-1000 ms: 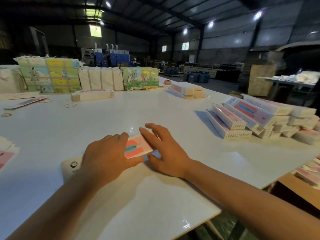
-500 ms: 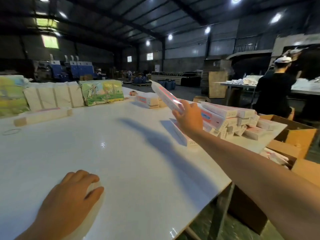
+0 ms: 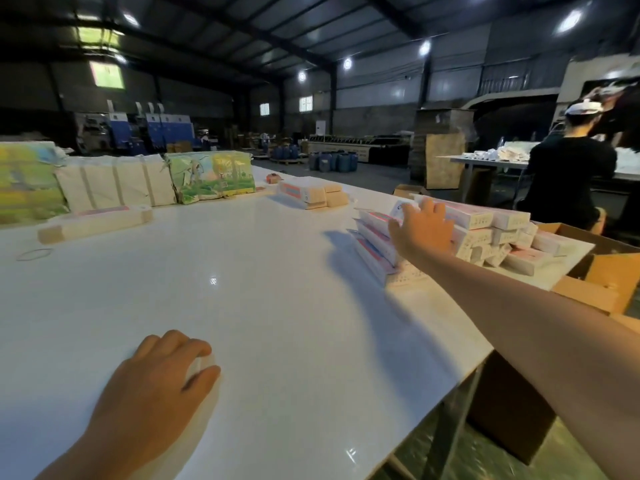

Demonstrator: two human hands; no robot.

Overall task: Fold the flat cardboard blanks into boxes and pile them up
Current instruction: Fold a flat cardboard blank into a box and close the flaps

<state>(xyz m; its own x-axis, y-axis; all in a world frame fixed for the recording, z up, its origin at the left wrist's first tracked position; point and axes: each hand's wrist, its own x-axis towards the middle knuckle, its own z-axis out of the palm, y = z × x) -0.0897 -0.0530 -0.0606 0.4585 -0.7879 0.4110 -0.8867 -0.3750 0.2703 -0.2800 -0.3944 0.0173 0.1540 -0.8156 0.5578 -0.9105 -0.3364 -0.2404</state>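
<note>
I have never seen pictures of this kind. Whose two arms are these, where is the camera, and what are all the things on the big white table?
There is no machine here. A person wears a camera on the head, so you look forward and down along that person's own arms.

The right hand reaches out with spread fingers and lies on a pile of folded boxes, white with pink print, at the right edge of the white table. It seems to be setting a box on the pile. The left hand rests near the front of the table, over something pale that it mostly hides, so I cannot tell what it is.

Farther back lie a few more boxes, wrapped bundles, some with colourful print, and a rubber band. Another person stands at a second table behind.
</note>
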